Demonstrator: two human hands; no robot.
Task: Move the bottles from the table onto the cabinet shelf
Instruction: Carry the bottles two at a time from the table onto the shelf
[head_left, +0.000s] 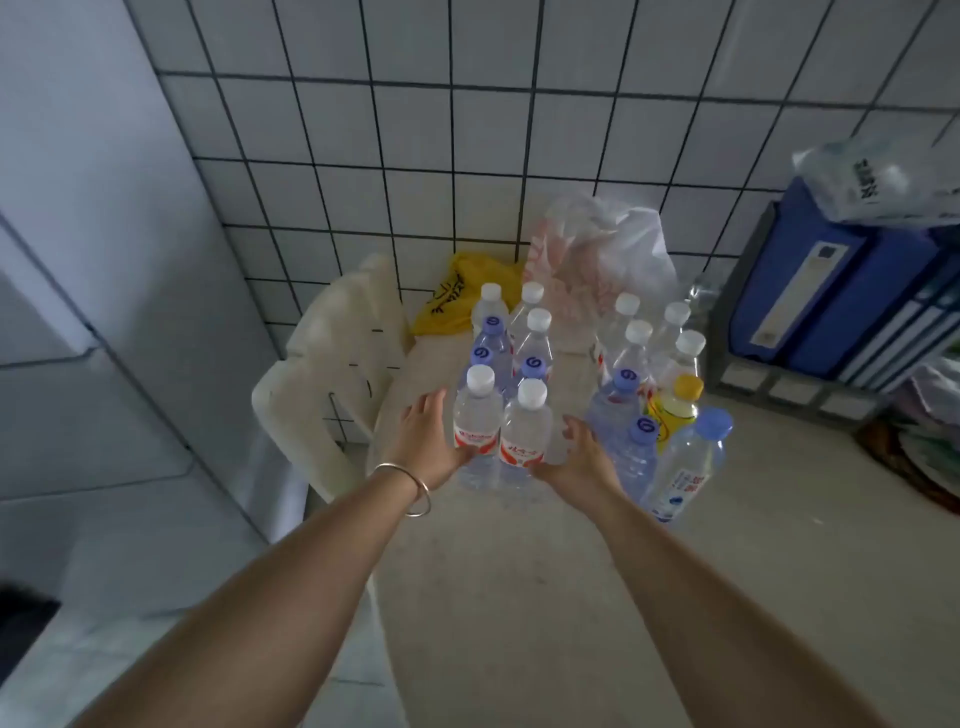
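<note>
Looking down from head height, a pale table (519, 597) fills the lower centre of the frame, against a white tiled wall (467, 130) across the top. Blue binders (831, 291) stand at the right edge; a cream chair (332, 374) sits left of the table. A cluster of clear bottles (571, 374) stands upright mid-frame on the table. Two white-capped bottles (498, 431) stand nearest, side by side. The left hand (426, 441), fingers straight and spread, touches one; the right hand (582, 457), fingers loosely open, is just beside the other. Neither grips. A bangle (410, 491) circles the left wrist.
</note>
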